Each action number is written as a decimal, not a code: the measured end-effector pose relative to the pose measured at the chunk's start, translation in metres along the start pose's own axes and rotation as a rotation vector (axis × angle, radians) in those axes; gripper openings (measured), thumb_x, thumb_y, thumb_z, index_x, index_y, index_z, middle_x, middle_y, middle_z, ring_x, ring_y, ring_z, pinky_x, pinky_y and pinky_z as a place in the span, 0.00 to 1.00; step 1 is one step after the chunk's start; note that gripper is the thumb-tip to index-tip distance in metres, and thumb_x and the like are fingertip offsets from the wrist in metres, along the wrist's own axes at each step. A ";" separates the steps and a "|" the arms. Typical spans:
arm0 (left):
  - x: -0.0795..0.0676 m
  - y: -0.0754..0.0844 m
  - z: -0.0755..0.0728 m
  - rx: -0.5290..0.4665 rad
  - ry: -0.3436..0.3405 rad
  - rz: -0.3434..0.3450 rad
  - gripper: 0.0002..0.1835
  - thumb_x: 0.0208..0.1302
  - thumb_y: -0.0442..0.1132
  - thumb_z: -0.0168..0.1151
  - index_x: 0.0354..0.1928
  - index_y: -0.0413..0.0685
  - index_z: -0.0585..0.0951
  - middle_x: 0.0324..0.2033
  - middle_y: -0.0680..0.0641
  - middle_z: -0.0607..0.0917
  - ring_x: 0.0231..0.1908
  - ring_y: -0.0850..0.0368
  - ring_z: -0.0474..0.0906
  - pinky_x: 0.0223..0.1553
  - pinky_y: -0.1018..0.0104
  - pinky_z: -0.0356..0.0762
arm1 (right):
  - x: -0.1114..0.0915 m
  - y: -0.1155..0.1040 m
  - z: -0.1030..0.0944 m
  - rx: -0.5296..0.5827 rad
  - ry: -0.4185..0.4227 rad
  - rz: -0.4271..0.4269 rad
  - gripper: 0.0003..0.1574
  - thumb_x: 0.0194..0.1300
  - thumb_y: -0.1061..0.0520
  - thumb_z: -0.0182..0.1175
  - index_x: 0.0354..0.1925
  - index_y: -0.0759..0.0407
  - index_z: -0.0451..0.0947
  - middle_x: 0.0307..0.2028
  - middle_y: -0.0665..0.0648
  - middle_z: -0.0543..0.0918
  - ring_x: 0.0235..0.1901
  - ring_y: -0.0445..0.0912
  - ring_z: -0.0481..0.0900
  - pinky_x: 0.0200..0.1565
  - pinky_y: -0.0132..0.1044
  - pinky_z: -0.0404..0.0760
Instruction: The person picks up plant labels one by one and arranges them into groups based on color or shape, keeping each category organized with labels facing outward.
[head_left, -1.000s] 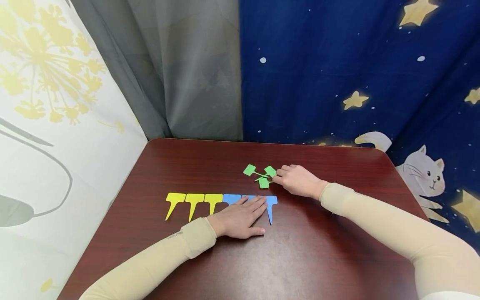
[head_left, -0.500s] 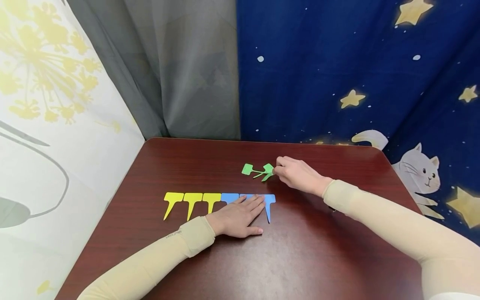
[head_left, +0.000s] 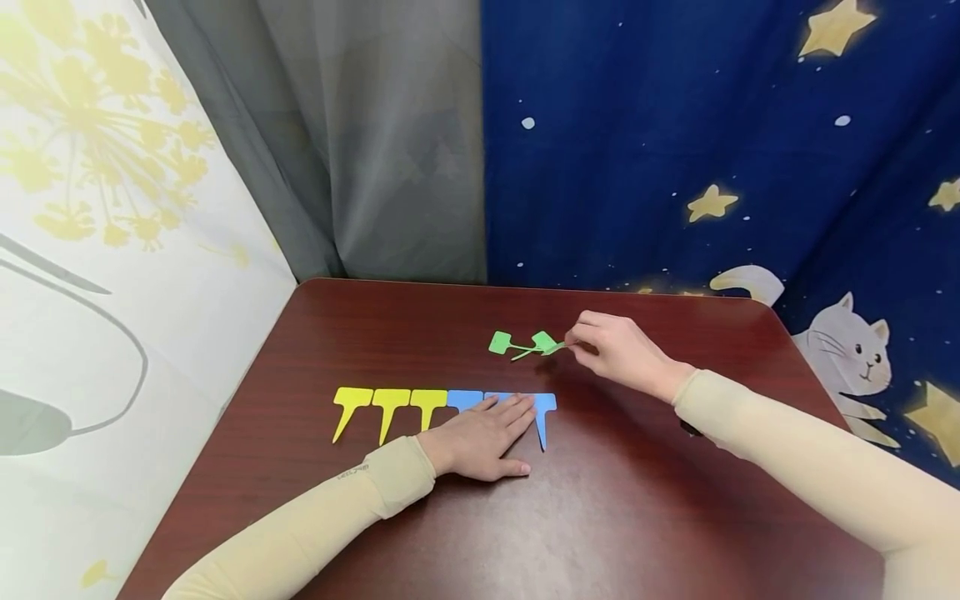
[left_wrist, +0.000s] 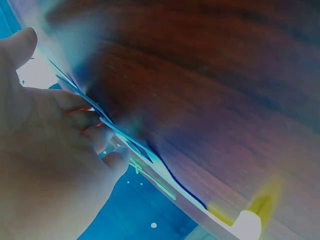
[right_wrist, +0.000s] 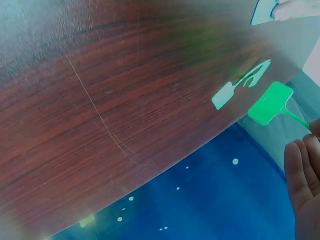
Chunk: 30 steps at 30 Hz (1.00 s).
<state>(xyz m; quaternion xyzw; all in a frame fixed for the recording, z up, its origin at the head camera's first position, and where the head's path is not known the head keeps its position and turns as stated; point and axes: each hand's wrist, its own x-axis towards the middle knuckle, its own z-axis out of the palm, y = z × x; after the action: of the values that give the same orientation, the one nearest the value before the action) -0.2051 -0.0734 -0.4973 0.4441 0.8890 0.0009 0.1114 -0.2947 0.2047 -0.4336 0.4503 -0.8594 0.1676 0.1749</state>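
Observation:
My left hand (head_left: pixel 483 440) lies flat with straight fingers over a row of blue T-shaped plant labels (head_left: pixel 546 403), partly hiding them. Three yellow plant labels (head_left: pixel 352 397) continue that row to the left, edge to edge. Farther back, my right hand (head_left: pixel 621 350) pinches a green plant label (right_wrist: pixel 271 103) by the tip of its stem, with its head pointing left. In the right wrist view this label is raised off the table. Two more green plant labels (head_left: pixel 500 342) lie crossed on the table beside it.
The dark red-brown table (head_left: pixel 660 500) has a rounded far edge. A grey curtain (head_left: pixel 405 150) and a blue starry curtain (head_left: pixel 615 150) hang directly behind it. A white patterned cloth (head_left: pixel 150 350) hangs along the left side.
My right hand has taken one green plant label from the little pile and lifted it, drawing slightly back to the right. My left hand has stayed in place on the blue labels.

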 end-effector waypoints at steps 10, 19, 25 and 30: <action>0.003 0.003 0.000 0.001 -0.002 0.006 0.47 0.72 0.71 0.43 0.81 0.48 0.50 0.80 0.48 0.46 0.78 0.51 0.39 0.75 0.51 0.45 | -0.021 -0.013 -0.005 -0.081 -0.007 -0.126 0.11 0.59 0.65 0.67 0.40 0.52 0.84 0.35 0.46 0.79 0.34 0.39 0.76 0.34 0.35 0.82; 0.004 0.002 -0.001 0.017 -0.025 -0.005 0.48 0.71 0.71 0.43 0.81 0.49 0.49 0.80 0.49 0.45 0.78 0.52 0.39 0.75 0.52 0.44 | -0.038 -0.025 0.005 -0.247 -0.042 -0.470 0.12 0.74 0.63 0.49 0.38 0.60 0.80 0.34 0.54 0.78 0.31 0.48 0.73 0.32 0.39 0.79; 0.002 0.002 -0.003 0.009 -0.028 -0.007 0.48 0.71 0.71 0.44 0.81 0.48 0.49 0.80 0.48 0.45 0.78 0.52 0.38 0.75 0.52 0.44 | -0.043 -0.031 0.006 -0.368 -0.119 -0.593 0.24 0.79 0.66 0.34 0.41 0.60 0.79 0.37 0.56 0.78 0.34 0.49 0.73 0.36 0.39 0.79; 0.001 0.001 -0.003 0.006 -0.033 -0.009 0.48 0.71 0.71 0.44 0.81 0.48 0.49 0.80 0.48 0.45 0.78 0.52 0.38 0.75 0.52 0.44 | -0.047 -0.034 0.011 -0.427 -0.176 -0.646 0.27 0.79 0.67 0.31 0.43 0.58 0.79 0.38 0.55 0.78 0.37 0.48 0.75 0.37 0.37 0.78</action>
<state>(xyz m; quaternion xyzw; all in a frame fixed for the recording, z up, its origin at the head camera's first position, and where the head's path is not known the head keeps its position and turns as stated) -0.2057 -0.0721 -0.4947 0.4405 0.8890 -0.0097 0.1246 -0.2426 0.2151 -0.4605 0.6637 -0.7007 -0.1176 0.2338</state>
